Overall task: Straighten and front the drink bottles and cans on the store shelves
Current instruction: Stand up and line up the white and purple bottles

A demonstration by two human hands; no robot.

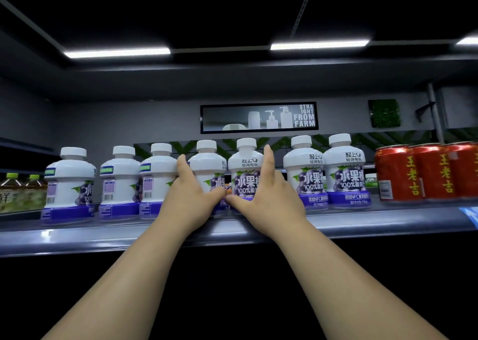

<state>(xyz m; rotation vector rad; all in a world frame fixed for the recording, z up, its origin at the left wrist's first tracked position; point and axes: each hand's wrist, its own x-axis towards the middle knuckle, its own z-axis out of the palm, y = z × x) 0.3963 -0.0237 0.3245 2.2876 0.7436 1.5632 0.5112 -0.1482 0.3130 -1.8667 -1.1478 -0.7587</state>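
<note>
On the grey shelf point(103, 233), amid a row of white juice bottles point(69, 182), a person's left hand point(192, 197) grips the fourth bottle point(207, 166) and the right hand point(269, 197) the fifth bottle point(245, 164), thumbs almost touching; red cans point(413, 174) stand rightward.

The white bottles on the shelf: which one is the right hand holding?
The fifth white bottle from the left: the right hand cups it, fingers up its right side. The left hand grips the fourth bottle beside it.
</note>
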